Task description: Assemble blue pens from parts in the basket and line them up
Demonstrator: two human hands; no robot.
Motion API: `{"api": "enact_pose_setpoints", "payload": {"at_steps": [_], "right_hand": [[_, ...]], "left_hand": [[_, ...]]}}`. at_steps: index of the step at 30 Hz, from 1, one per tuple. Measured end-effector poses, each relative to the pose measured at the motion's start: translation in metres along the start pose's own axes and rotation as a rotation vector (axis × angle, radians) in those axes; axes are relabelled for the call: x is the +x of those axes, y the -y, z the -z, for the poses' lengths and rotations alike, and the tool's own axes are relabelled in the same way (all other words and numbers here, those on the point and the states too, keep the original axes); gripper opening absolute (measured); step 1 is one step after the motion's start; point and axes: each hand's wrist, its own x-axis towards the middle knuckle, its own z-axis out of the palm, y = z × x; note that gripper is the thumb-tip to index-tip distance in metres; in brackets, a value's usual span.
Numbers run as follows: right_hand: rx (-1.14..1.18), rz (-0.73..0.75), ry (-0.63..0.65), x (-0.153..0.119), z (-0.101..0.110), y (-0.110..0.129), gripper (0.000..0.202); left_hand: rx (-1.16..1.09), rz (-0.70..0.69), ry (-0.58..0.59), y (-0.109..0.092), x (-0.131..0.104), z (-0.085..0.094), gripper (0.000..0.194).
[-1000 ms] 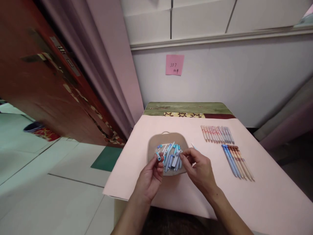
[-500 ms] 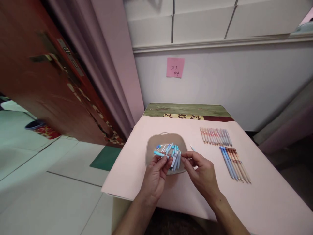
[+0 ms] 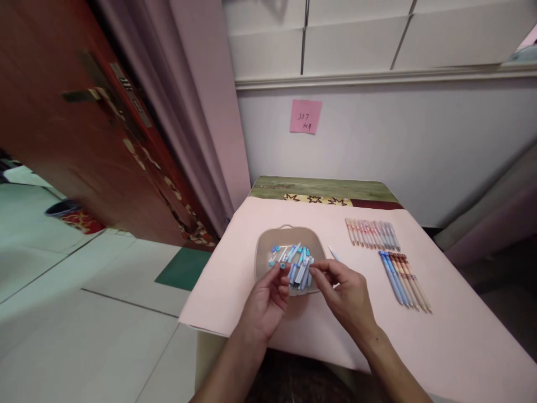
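Note:
My left hand (image 3: 265, 299) pinches a blue pen barrel (image 3: 282, 266) between thumb and forefinger. Its round teal end faces me, so most of its length is hidden. Beside it, my right hand (image 3: 344, 291) is closed, thumb against fingertips, at the right rim of a beige plastic basket (image 3: 263, 246). Whatever it grips is too small to make out. Below both hands, the basket holds loose blue pen parts (image 3: 300, 274), with white tubes and small blue caps toward its left side.
A slim white-and-blue pen piece (image 3: 333, 253) lies right of the basket on the pink-covered table (image 3: 222, 280). Farther right are a row of pale clear pens (image 3: 372, 234) and a row of blue and brown-topped pens (image 3: 403, 281). A wall stands behind the table.
The pen barrel in my left hand has turned from lying sideways to pointing its teal end at me. My right hand keeps its pinch in nearly the same place. The view has shifted slightly.

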Motion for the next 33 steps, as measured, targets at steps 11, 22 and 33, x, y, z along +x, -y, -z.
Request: {"api": "enact_pose_setpoints", "payload": {"at_steps": [11, 22, 33], "right_hand": [[-0.596, -0.024, 0.256, 0.056, -0.018, -0.022, 0.008], [-0.42, -0.013, 0.39, 0.055, -0.04, -0.008, 0.011], [-0.224, -0.1, 0.191, 0.037, -0.025, -0.004, 0.008]], "left_hand": [[0.014, -0.145, 0.014, -0.032, -0.003, 0.022, 0.009], [0.038, -0.133, -0.026, -0.032, 0.004, 0.023, 0.011], [-0.023, -0.051, 0.026, -0.045, 0.007, 0.03, 0.015]]}}
